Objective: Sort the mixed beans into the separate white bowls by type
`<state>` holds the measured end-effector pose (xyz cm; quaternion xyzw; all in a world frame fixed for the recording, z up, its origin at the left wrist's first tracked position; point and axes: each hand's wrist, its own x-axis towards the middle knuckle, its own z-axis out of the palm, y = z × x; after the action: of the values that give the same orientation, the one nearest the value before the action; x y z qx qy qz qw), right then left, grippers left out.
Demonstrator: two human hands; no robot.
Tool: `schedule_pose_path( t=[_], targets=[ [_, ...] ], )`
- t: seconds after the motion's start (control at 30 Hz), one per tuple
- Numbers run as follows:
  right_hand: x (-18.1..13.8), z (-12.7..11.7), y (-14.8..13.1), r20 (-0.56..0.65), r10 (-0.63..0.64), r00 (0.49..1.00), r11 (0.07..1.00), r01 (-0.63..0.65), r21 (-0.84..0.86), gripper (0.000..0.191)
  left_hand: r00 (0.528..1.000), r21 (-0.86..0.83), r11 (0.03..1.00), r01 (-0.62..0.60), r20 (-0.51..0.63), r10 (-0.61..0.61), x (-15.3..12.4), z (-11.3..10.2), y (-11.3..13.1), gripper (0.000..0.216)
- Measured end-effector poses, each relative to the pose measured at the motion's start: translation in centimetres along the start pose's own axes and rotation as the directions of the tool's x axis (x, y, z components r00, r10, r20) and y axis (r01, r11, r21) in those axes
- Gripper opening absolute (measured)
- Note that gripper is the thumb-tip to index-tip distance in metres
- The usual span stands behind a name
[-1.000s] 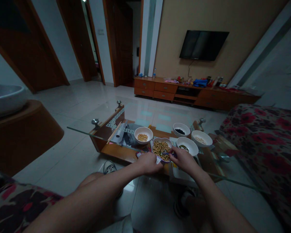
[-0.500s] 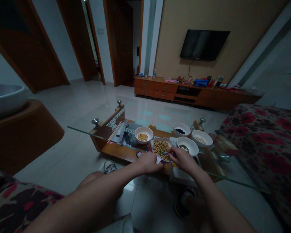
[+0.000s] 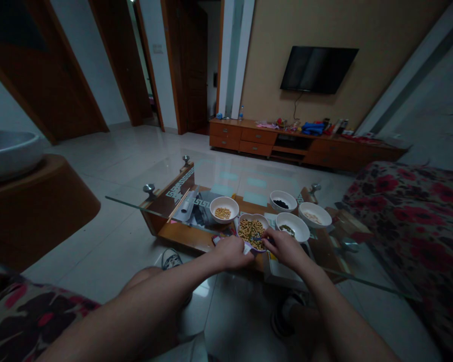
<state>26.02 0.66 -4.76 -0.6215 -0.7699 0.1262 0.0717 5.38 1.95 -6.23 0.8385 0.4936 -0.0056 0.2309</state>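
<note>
A lobed bowl (image 3: 268,221) with a purple outside holds tan soybeans mixed with small green beans, near the front edge of the glass table. At its near left side, my left hand (image 3: 233,253) is closed on the rim, and a bit of white shows by the fingers. My right hand (image 3: 286,248) pinches a thin bluish utensil (image 3: 257,239) over the beans; its exact kind is too small to tell. Just behind the right hand sits a white bowl (image 3: 301,233) with a few green beans. Left of the lobed bowl, another white bowl (image 3: 234,207) holds soybeans.
Further back stand a bowl of black beans (image 3: 283,196) and a bowl with pale pieces (image 3: 320,211). Chopsticks (image 3: 178,205) lie at the left of the glass table (image 3: 132,202). A flowered sofa (image 3: 392,211) is at the right.
The utensil in my right hand has shifted slightly within the beans. Both hands and all the bowls stay in nearly the same places.
</note>
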Motion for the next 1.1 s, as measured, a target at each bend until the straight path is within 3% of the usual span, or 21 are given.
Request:
schedule_pose_path(
  t=[0.27,0.63,0.97,1.1],
  targets=[
    [-0.3,-0.5,-0.3,-0.028,-0.021,0.999,0.999,0.022,0.040,0.022,1.000,0.009,1.000,-0.008,0.014,0.008,0.1,0.3,-0.2,0.051],
    [-1.1,-2.8,1.1,-0.202,-0.008,0.979,0.993,0.031,0.113,0.025,1.000,0.000,1.000,-0.008,-0.005,0.008,0.1,0.0,-0.1,0.050],
    [-1.9,-3.6,3.9,-0.296,0.268,0.917,0.953,-0.296,-0.057,0.026,1.000,0.000,1.000,-0.006,0.005,0.006,0.1,0.2,-0.2,0.049],
    [-1.9,-3.6,4.1,-0.301,0.394,0.868,0.893,-0.439,-0.098,0.026,0.999,0.023,0.999,-0.031,-0.009,0.031,0.1,0.1,-0.2,0.050]
  ],
)
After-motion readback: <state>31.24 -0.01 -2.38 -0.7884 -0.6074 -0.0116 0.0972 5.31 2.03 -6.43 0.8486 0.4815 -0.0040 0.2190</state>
